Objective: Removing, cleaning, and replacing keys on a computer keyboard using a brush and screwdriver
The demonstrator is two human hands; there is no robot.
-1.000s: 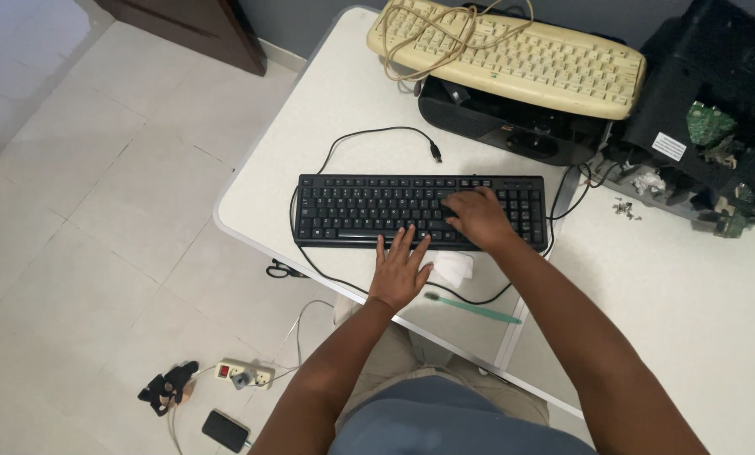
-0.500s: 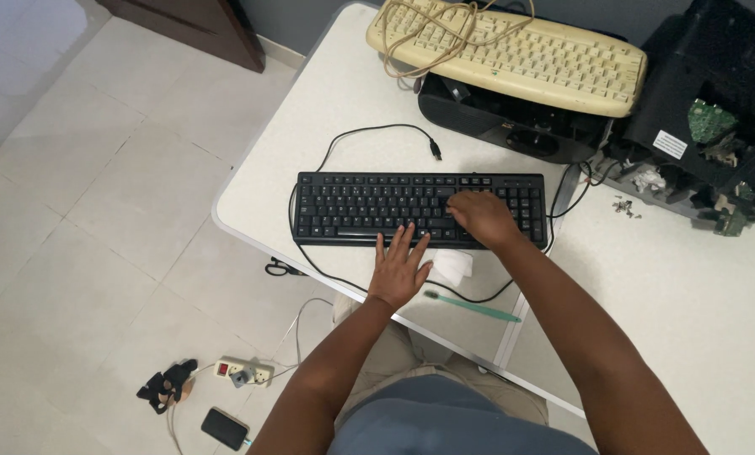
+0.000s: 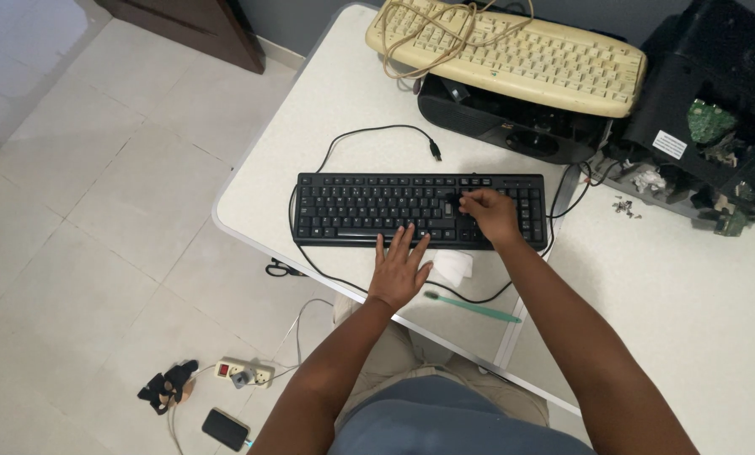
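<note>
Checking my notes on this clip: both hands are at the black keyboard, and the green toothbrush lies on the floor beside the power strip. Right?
Not quite. In the head view the green toothbrush lies on the white table, near its front edge, just right of the left hand. Both hands are at the black keyboard, the right hand included.

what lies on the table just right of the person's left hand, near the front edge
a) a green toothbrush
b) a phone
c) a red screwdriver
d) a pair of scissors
a: a slim green toothbrush lies on the white table right of the left hand, beside a folded white cloth below the black keyboard.
</note>
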